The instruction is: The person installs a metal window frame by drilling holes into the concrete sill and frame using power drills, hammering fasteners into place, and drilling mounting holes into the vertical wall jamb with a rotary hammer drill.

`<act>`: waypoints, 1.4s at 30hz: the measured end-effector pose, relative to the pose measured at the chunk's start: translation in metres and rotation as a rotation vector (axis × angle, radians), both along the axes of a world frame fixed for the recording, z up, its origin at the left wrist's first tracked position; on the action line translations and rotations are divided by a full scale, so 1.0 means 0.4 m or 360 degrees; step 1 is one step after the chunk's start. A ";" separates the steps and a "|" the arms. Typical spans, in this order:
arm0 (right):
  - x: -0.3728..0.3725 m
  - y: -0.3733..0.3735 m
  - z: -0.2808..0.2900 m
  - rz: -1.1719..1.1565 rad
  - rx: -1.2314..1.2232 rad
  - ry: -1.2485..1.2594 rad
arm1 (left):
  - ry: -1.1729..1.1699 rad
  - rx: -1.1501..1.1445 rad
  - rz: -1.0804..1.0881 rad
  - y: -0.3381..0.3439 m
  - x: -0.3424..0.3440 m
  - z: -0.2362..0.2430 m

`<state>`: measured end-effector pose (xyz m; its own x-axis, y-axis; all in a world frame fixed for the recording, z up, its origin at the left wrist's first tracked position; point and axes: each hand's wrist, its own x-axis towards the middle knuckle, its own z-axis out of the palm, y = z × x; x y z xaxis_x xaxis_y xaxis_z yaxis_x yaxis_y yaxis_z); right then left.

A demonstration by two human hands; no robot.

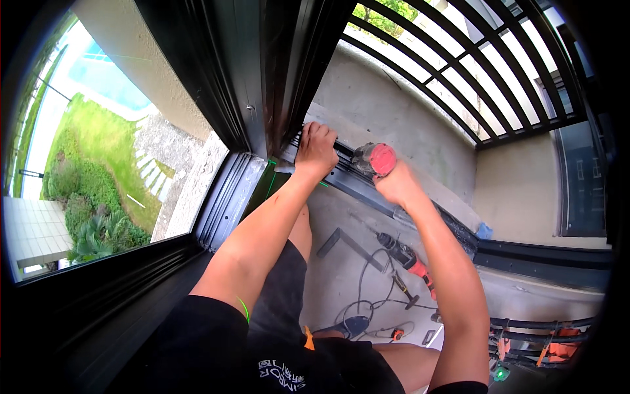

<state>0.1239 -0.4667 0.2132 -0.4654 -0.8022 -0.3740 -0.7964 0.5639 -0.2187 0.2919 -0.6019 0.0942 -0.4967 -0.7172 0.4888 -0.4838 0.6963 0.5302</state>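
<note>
My left hand (316, 152) rests on the dark metal sill track (361, 188), close to the upright frame post (252, 85). Its fingers are bent and pressed together at the track; whatever they pinch is hidden beneath them. Gripped in my right hand (400, 184) is a red and black power driver (374, 159), seen mostly from its round red back end. The driver's body lies just above the track, beside my left fingers, and its tip is out of sight. Thin green laser light (270, 177) falls on the frame near my left wrist.
On the floor below lie a corded drill (407, 255), a hammer (405, 291), a black angled bar (348, 246) and an orange-trimmed tool (397, 334). Black railing bars (459, 62) stand beyond. A lawn (98, 138) shows far below the left-hand opening.
</note>
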 end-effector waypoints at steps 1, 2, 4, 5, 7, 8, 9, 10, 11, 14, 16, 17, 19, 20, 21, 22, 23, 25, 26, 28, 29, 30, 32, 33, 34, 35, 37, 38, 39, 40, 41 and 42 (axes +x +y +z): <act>0.000 -0.007 0.007 0.0019 0.0029 0.0007 | -0.0013 0.0025 -0.0016 -0.003 0.003 -0.003; 0.004 -0.012 0.014 0.0038 0.0059 0.0014 | -0.0025 0.0049 -0.0031 -0.005 0.006 -0.005; 0.007 -0.011 0.019 0.0062 0.0021 0.0002 | -0.0034 0.0082 -0.0044 -0.004 0.006 -0.006; 0.007 -0.010 0.019 0.0083 -0.0022 -0.0003 | -0.0035 0.0111 -0.0059 -0.003 0.005 -0.004; 0.010 -0.007 0.018 0.0054 -0.0008 0.0034 | -0.0016 0.0097 -0.0052 -0.001 0.001 -0.001; 0.013 -0.005 0.018 0.0021 0.0001 0.0079 | 0.0011 0.0076 -0.0049 0.001 -0.002 0.001; 0.013 -0.005 0.020 0.0017 0.0007 0.0072 | -0.0023 0.0078 -0.0032 -0.004 -0.003 0.005; 0.020 -0.013 0.033 0.0012 0.0012 0.0072 | -0.0032 0.0081 -0.0038 -0.009 -0.001 0.003; 0.027 -0.020 0.041 0.0006 0.0015 0.0073 | -0.0031 0.0066 -0.0034 -0.013 0.005 0.001; 0.029 -0.036 0.050 0.0123 0.0031 0.0129 | -0.0074 0.0027 -0.0032 -0.005 0.011 0.005; 0.025 -0.035 0.044 0.0061 0.0062 0.0156 | -0.0057 -0.0008 -0.0053 0.003 0.009 0.005; 0.025 -0.022 0.042 0.0011 0.0113 0.0173 | -0.0064 -0.0028 -0.0084 0.007 0.001 -0.001; 0.016 0.007 0.039 0.0126 0.0200 0.0187 | -0.0092 -0.0104 -0.0117 0.024 -0.008 -0.028; 0.021 0.028 0.046 0.0163 0.0144 0.0093 | -0.0123 -0.0172 -0.0109 0.019 -0.019 -0.039; 0.029 0.047 0.069 0.0216 0.0151 0.0057 | -0.0214 -0.0159 -0.0106 0.004 -0.012 -0.050; 0.020 0.076 0.056 0.0170 -0.0117 -0.0063 | -0.0086 -0.0174 -0.0036 -0.028 0.002 -0.077; 0.015 0.126 0.094 0.0168 -0.0185 -0.0242 | -0.0269 -0.0135 -0.0059 -0.040 0.013 -0.068; -0.016 0.257 0.178 0.0248 -0.0204 -0.0585 | -0.0198 -0.0251 -0.0099 -0.070 0.037 -0.055; -0.045 0.338 0.186 0.0287 -0.0288 -0.0781 | -0.0201 -0.0273 -0.0082 -0.073 0.041 -0.039; -0.090 0.529 0.260 -0.0203 0.0096 -0.1306 | -0.0198 -0.0345 -0.0116 -0.086 0.043 -0.030; -0.106 0.644 0.294 -0.0384 0.0145 -0.1333 | -0.0228 -0.0390 -0.0138 -0.093 0.028 -0.046; -0.124 0.769 0.308 -0.0584 0.0202 -0.1333 | -0.0232 -0.0375 -0.0167 -0.073 0.010 -0.047; -0.153 1.049 0.262 -0.0828 0.0132 -0.1292 | -0.0272 -0.0272 -0.0176 -0.049 -0.019 -0.056; -0.142 1.160 0.243 -0.1084 0.0201 -0.1186 | -0.0302 -0.0256 -0.0165 -0.053 -0.018 -0.059; -0.115 1.260 0.222 -0.1314 0.0207 -0.1005 | -0.0340 -0.0284 -0.0170 -0.057 -0.013 -0.060; -0.088 1.380 0.161 -0.1443 0.0122 -0.0940 | -0.0367 -0.0308 -0.0179 -0.062 -0.010 -0.060; -0.019 1.583 0.004 -0.1710 0.0124 -0.0763 | -0.0391 -0.0320 -0.0211 -0.097 0.014 -0.075; 0.019 1.667 -0.088 -0.1793 0.0180 -0.0588 | -0.0435 -0.0329 -0.0192 -0.120 0.027 -0.085; 0.065 1.735 -0.183 -0.1870 0.0075 -0.0417 | -0.0469 -0.0351 -0.0207 -0.151 0.044 -0.097; 0.100 1.809 -0.267 -0.2083 -0.0001 -0.0401 | -0.0489 -0.0340 -0.0211 -0.157 0.042 -0.101; 0.135 1.837 -0.346 -0.2120 -0.0075 -0.0221 | -0.0557 -0.0385 -0.0179 -0.185 0.057 -0.101; 0.167 1.864 -0.413 -0.2167 -0.0142 -0.0039 | -0.0557 -0.0376 -0.0184 -0.194 0.061 -0.092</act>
<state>0.1908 0.2788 0.0480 -0.8939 0.2602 -0.3650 0.3779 0.8755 -0.3013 0.3163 -0.6797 0.0574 -0.7318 -0.5360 0.4209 -0.5178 0.8389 0.1679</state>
